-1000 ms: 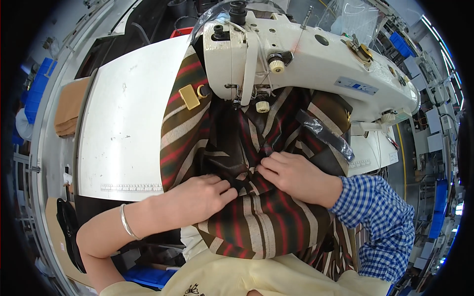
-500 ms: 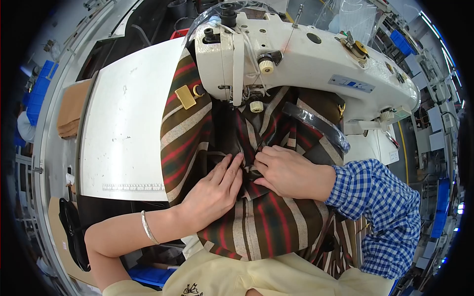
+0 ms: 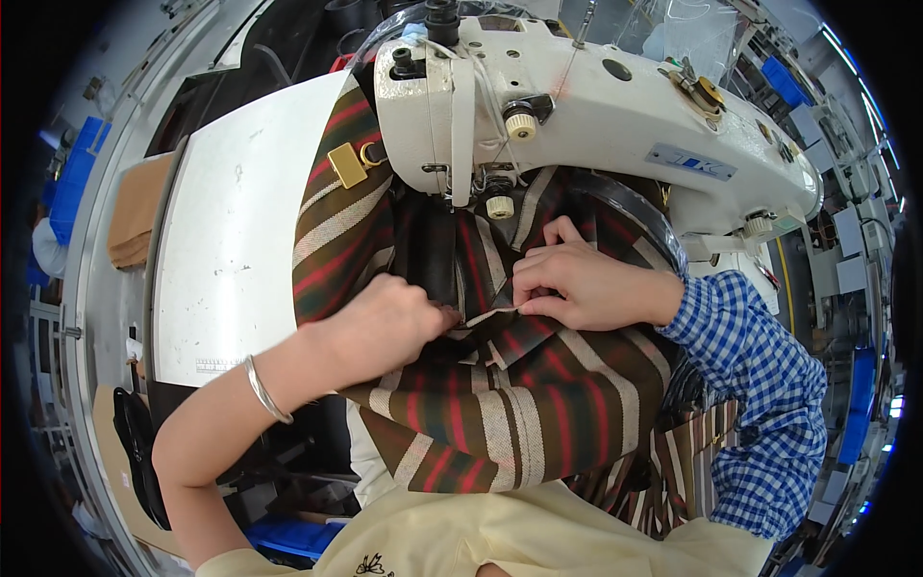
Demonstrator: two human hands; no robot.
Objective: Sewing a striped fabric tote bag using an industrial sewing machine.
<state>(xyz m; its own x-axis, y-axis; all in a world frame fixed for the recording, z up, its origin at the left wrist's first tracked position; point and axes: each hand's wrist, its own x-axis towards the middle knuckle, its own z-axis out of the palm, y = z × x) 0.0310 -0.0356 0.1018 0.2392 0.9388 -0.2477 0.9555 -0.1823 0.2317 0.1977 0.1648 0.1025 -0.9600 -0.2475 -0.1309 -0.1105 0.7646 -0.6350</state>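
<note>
A striped fabric bag (image 3: pixel 519 428) in brown, red, green and beige lies bunched below the head of a white sewing machine (image 3: pixel 577 115). Its dark lining shows in the middle, and a gold clasp (image 3: pixel 347 165) sits on its left part. Curled at the opening, my left hand (image 3: pixel 385 322) has its fingertips closed on the bag's edge, partly hidden by the hand itself. Thumb and forefinger of my right hand (image 3: pixel 591 281) pinch a thin light edge strip (image 3: pixel 492 314) stretched between both hands. A dark, plastic-covered handle (image 3: pixel 644 207) arches behind my right hand.
Left of the bag lies a white work surface (image 3: pixel 240 231) with a ruler strip (image 3: pixel 223 365) near its front edge. Brown sheets (image 3: pixel 141 212) are stacked further left. More striped fabric (image 3: pixel 687 462) hangs by my right sleeve. Blue bins stand at both sides.
My hands have moved apart, the left curling inward and the right shifting rightward and up. The bag's front has spread and turned, and the edge strip is now drawn between my fingers.
</note>
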